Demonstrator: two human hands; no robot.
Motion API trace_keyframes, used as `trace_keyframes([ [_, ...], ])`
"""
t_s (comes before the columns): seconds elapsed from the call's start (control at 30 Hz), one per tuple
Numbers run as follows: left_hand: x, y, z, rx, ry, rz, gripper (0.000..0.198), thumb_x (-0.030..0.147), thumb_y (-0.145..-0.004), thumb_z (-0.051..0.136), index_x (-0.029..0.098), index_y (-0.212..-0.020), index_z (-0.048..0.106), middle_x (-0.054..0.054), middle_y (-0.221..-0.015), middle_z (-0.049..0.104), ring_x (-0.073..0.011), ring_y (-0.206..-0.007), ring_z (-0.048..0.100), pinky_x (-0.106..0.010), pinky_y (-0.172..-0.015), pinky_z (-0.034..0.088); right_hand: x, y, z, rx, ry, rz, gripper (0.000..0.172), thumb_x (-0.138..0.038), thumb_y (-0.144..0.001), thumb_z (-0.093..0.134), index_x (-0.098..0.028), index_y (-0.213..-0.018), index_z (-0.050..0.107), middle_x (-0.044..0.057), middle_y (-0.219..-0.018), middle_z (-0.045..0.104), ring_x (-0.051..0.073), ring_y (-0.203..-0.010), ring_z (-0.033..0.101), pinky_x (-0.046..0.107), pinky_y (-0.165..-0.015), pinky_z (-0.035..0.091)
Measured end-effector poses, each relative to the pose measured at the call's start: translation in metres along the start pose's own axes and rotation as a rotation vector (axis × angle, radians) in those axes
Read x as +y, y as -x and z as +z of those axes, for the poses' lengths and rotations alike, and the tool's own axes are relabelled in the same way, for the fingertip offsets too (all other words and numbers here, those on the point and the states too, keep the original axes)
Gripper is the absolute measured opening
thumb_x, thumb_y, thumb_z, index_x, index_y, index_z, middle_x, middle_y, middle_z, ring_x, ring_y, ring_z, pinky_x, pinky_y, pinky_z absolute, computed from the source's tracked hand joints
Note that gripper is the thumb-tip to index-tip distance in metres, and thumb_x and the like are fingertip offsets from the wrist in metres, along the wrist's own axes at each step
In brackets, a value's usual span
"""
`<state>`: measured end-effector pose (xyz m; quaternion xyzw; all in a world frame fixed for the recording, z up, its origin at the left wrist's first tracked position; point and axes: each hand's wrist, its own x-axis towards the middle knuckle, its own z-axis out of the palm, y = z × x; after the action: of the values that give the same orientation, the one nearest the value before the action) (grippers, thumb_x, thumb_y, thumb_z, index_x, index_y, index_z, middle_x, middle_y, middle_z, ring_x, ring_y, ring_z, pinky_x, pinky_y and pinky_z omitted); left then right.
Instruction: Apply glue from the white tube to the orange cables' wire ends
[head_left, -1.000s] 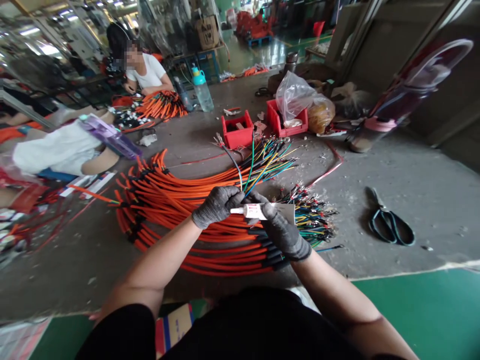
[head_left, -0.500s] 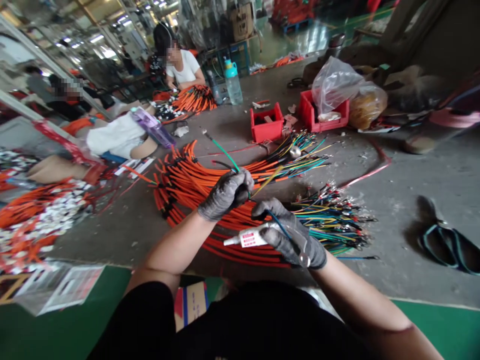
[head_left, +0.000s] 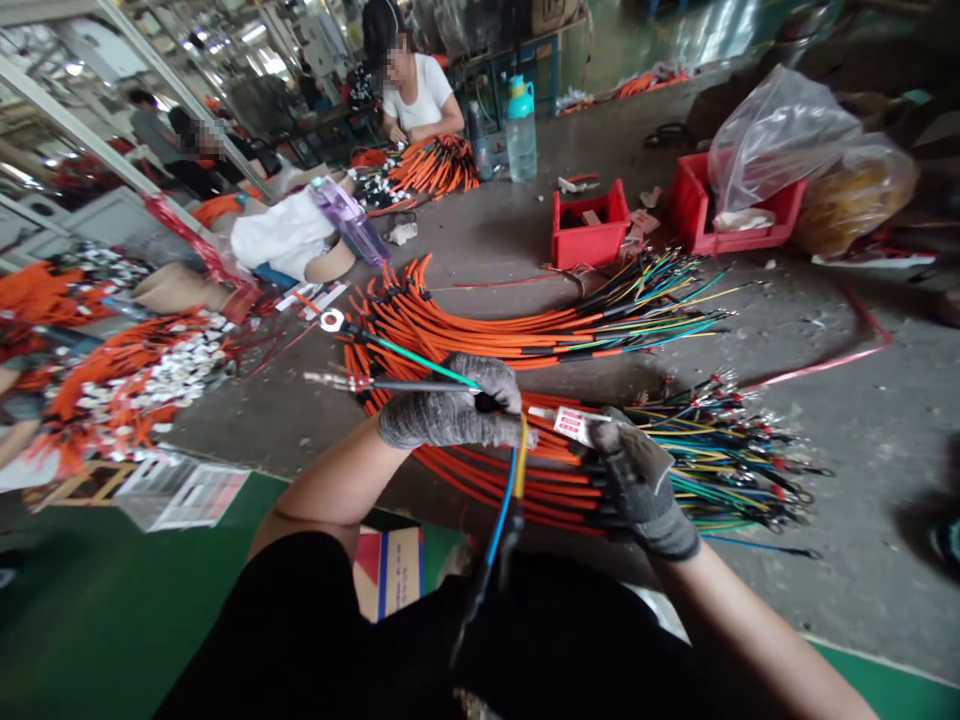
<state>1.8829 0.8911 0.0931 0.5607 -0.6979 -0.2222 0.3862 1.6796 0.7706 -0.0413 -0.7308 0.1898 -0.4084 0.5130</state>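
Observation:
My gloved left hand (head_left: 465, 405) is closed on a cable end. Its green wire (head_left: 427, 365) and a black wire point left, each with a metal terminal, while a yellow wire and a blue wire (head_left: 501, 515) hang down toward my body. Close by on the right, my gloved right hand (head_left: 637, 475) grips a small white tube (head_left: 576, 424) with red print, its nozzle pointing at the wires in my left hand. Beneath both hands lie bundles of orange cables (head_left: 465, 335) with multicoloured wire ends on the right.
Two red bins (head_left: 590, 226) stand behind the cables, one with a plastic bag (head_left: 776, 125). A blue-capped bottle (head_left: 521, 135) is farther back. A person (head_left: 424, 95) works across the grey table. More orange cables (head_left: 120, 390) with white ends lie at left.
My right hand has let go of the blue wire and brought the tube up near my left hand. The held wires have spread, green and black leftward, blue and yellow downward. The view has shifted.

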Motion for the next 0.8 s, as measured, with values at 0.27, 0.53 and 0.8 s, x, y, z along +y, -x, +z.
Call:
trace_keyframes([
  [0.27,-0.001,0.013,-0.005,-0.035,-0.092,-0.044,0.076,0.058,-0.078,0.087,0.017,-0.139,0.068,0.008,-0.068,0.043,-0.0079,-0.06,0.038,-0.024,-0.058,0.036,-0.008,-0.003,0.01,-0.04,-0.054,-0.004,0.056,-0.065,-0.103,0.049,-0.024,-0.069,0.065,0.002,-0.064,0.067,0.019,-0.06,0.064,0.034,-0.064,0.054],
  [0.53,0.002,0.005,0.0,0.054,-0.034,-0.03,0.082,0.055,-0.073,0.091,0.016,-0.14,0.064,0.01,-0.07,0.038,-0.008,-0.061,0.036,-0.024,-0.059,0.034,-0.014,-0.021,0.012,-0.042,0.18,-0.377,0.032,-0.038,-0.108,0.05,-0.023,-0.086,0.07,0.004,-0.076,0.075,0.02,-0.066,0.069,0.032,-0.064,0.055],
  [0.8,-0.007,0.008,0.001,0.086,0.059,0.007,0.067,0.059,-0.081,0.085,0.016,-0.128,0.065,0.009,-0.072,0.037,-0.006,-0.059,0.032,-0.022,-0.054,0.031,-0.027,-0.017,0.012,-0.013,0.532,-0.598,0.035,-0.021,-0.106,0.045,-0.021,-0.079,0.068,0.005,-0.068,0.067,0.019,-0.06,0.062,0.03,-0.054,0.045],
])
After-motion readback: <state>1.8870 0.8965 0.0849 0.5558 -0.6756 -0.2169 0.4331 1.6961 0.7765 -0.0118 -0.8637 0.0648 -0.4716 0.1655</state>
